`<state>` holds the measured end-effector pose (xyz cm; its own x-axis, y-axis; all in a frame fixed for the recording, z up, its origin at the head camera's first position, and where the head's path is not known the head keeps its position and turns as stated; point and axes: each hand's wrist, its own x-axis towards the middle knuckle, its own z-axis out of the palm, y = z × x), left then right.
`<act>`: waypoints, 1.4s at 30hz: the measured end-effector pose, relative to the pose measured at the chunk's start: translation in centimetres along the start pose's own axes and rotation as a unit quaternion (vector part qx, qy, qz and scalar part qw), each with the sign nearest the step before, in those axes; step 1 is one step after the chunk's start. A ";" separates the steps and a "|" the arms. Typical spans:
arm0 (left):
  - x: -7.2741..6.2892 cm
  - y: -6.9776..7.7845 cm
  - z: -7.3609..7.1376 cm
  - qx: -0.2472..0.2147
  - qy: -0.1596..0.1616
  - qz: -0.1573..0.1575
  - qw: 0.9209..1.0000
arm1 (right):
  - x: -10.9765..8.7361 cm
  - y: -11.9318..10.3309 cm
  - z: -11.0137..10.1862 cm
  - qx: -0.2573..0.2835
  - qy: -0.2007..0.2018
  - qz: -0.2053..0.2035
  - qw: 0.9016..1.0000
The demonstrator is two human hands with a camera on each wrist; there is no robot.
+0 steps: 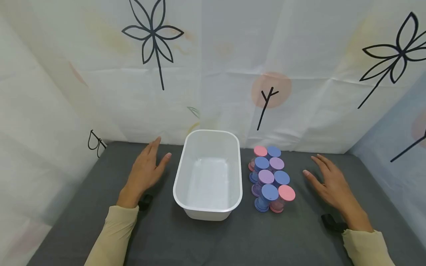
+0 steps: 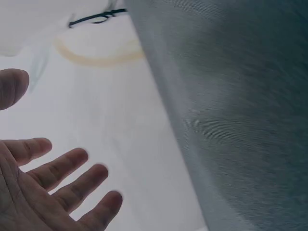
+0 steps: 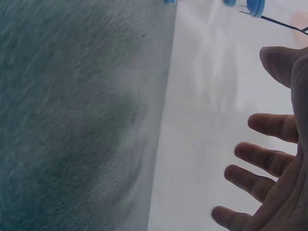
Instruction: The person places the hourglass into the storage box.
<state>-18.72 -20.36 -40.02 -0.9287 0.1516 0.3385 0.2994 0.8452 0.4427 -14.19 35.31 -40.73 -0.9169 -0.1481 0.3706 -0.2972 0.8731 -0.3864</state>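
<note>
A white plastic tub stands in the middle of the table, and its inside holds nothing. Just right of it, several small sand timers with blue, pink and purple end caps stand upright in a tight two-column group; a blue one and a pink one are at the near end. To the left of the tub is my left hand, fingers extended and thumb apart, holding nothing. My right hand, also bare with spread fingers, is to the right of the timers without touching them. Parts of blue caps show in the right wrist view.
A dark grey cloth covers the table. White fabric printed with flowers and trees hangs behind the far edge and along both sides. Black wrist straps sit below both hands, near the beige sleeves.
</note>
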 end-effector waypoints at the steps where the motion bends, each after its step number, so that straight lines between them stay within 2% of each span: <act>1: 0.0 0.3 -0.2 -0.008 -0.006 -0.004 1.000 | 0.0 -0.2 -0.1 0.006 -0.003 0.005 1.000; 6: -0.2 1.5 -1.3 -0.054 -0.022 -0.009 0.998 | 0.0 -1.7 -0.8 0.035 -0.012 0.026 0.999; 12: -1.3 3.0 -3.1 -0.081 -0.045 -0.003 0.996 | -0.2 -3.5 -1.6 0.062 0.002 0.015 0.998; 19: -2.5 5.9 -4.5 -0.133 -0.081 0.014 0.988 | -0.2 -4.7 -2.3 0.101 0.026 -0.016 0.994; 26: -3.6 7.6 -4.0 -0.162 -0.121 0.004 0.979 | -0.4 -5.1 -3.0 0.118 0.035 -0.005 0.992; 30: -4.3 8.3 -3.4 -0.160 -0.140 0.012 0.977 | -0.6 -5.1 -3.2 0.119 0.029 0.000 0.992; 36: -5.0 8.9 -2.5 -0.148 -0.126 0.054 0.979 | -1.0 -5.6 -3.6 0.133 0.010 0.009 0.991; 42: -5.3 9.0 -2.2 -0.130 -0.124 0.053 0.982 | -1.5 -6.2 -3.8 0.155 -0.012 0.011 0.988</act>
<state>-10.61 -14.68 -36.04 -0.9045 0.3791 0.1954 0.4129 0.6638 0.6236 -9.94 31.86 -35.66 -0.9288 -0.1453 0.3410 -0.3415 0.6931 -0.6349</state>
